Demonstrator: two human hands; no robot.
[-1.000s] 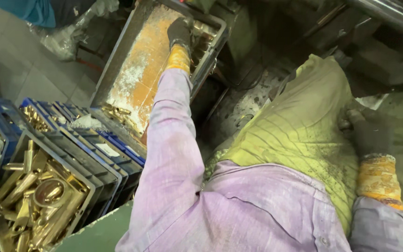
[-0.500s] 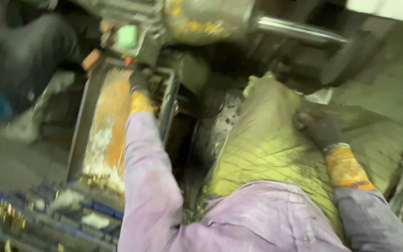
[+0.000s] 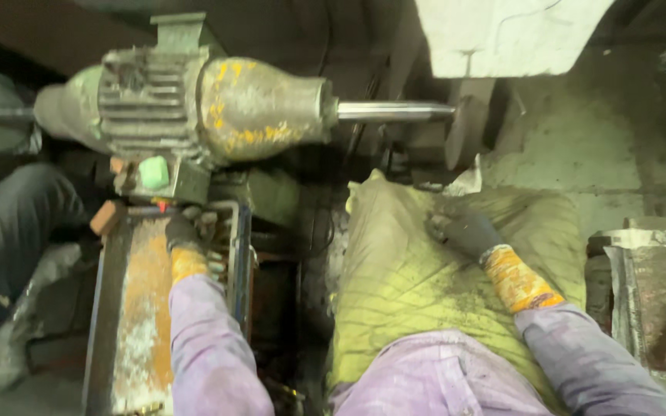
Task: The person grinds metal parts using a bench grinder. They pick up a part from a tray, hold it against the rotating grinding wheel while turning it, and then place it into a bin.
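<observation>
Reaching to eleven o'clock, your gloved left hand (image 3: 183, 231) curls into the tray's (image 3: 117, 308) far end, contents hidden; your right hand (image 3: 464, 229) rests flat, empty, on the cloth (image 3: 410, 285). Lifting comes next, likely.

The motor (image 3: 194, 115) lies across the top, at about eleven o'clock from the middle of the view, its shaft (image 3: 395, 112) running out toward three o'clock to a wheel (image 3: 464, 131). Directly below the motor, at six o'clock from it, the tray (image 3: 129, 323) stretches down to the bottom edge. The left hand (image 3: 183, 231) rests in the tray's far end, just under the motor. At three o'clock from the tray lies the cloth (image 3: 410, 285), spread over the lap, with the right hand (image 3: 464, 231) on its upper part. A block (image 3: 105, 217) sits at the tray's far left corner. At the cloth's three o'clock stands a bin (image 3: 657, 308).
</observation>
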